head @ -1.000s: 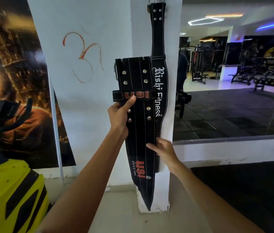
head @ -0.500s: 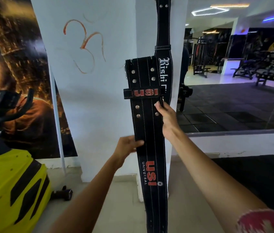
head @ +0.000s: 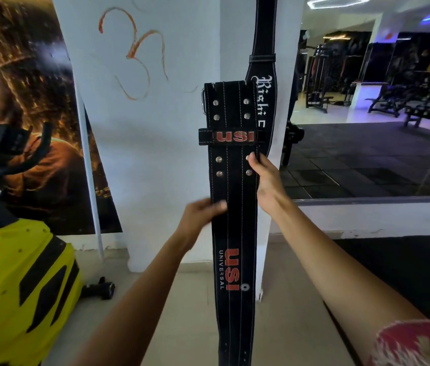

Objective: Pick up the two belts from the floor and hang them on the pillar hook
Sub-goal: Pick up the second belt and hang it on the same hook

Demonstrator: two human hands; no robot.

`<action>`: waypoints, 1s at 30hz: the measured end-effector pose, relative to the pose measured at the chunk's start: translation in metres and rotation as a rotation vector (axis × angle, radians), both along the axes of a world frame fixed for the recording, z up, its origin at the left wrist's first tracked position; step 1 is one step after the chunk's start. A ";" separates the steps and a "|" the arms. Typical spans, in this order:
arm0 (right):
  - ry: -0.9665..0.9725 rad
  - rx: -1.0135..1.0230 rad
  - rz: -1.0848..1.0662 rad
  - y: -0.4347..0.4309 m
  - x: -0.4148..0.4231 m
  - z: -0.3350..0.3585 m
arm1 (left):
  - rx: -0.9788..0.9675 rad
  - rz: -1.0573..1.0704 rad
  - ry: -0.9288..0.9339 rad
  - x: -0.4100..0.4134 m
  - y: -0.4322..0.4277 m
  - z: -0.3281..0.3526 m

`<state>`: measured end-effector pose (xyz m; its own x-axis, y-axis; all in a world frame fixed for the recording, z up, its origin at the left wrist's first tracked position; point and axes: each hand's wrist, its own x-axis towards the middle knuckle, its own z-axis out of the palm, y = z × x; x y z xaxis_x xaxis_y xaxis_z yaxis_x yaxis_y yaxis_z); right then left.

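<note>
The USI belt (head: 232, 223) hangs upright before the white pillar (head: 237, 48), overlapping the Rishi Fitness belt (head: 263, 75) behind it. The left hand (head: 200, 215) pinches its left edge at mid-length; the right hand (head: 264, 175) clasps the right edge, higher, beside the rivets. Bare floor lies either side below.

Two bare forearms are seen extended forward and upward from the bottom of the frame. The left hand (head: 201, 213), blurred, is held lower, its fingers curled at the left edge of the USI belt (head: 232, 228), thumb laid across the front. The right hand (head: 262, 175) is raised higher, fingertips pressed at the belt's right edge, wrist bent back. A patch of red patterned sleeve (head: 417, 344) is shown at the right elbow.
</note>
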<state>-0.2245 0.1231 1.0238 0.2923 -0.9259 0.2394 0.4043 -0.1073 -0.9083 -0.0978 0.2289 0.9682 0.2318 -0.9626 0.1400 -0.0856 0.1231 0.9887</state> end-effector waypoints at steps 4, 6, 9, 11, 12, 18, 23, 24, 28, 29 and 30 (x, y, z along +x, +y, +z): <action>0.064 0.003 0.054 0.008 0.004 -0.003 | -0.259 0.175 0.204 -0.007 -0.030 0.077; 0.085 -0.051 0.026 0.011 0.001 0.000 | -0.256 0.252 0.296 -0.011 -0.035 0.085; 0.123 -0.172 -0.002 0.013 -0.007 0.005 | -0.258 0.263 0.401 -0.015 -0.038 0.092; 0.184 -0.162 -0.007 0.017 -0.014 -0.012 | -0.276 0.247 0.404 -0.017 -0.040 0.097; 0.249 -0.155 -0.001 0.020 -0.019 -0.030 | -0.280 0.244 0.397 -0.017 -0.042 0.099; 0.460 -0.024 0.085 0.024 -0.035 -0.079 | -0.276 0.230 0.368 -0.020 -0.043 0.100; 0.248 -0.116 -0.008 0.012 -0.021 -0.016 | -0.310 0.237 0.387 -0.024 -0.045 0.100; 0.273 -0.113 -0.016 0.016 -0.023 -0.021 | -0.316 0.240 0.396 -0.023 -0.045 0.101; 0.577 -0.050 0.136 0.025 -0.038 -0.078 | -0.303 0.251 0.408 -0.015 -0.045 0.098; 0.626 -0.039 0.163 0.025 -0.040 -0.079 | -0.297 0.242 0.410 -0.013 -0.044 0.097; 0.610 -0.031 0.167 0.023 -0.041 -0.072 | -0.291 0.226 0.405 -0.011 -0.043 0.095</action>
<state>-0.2655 0.1463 0.9520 0.5245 -0.8514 0.0100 -0.1716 -0.1172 -0.9782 -0.1088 0.1862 1.0630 0.5193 -0.8174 0.2493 0.2390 0.4190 0.8760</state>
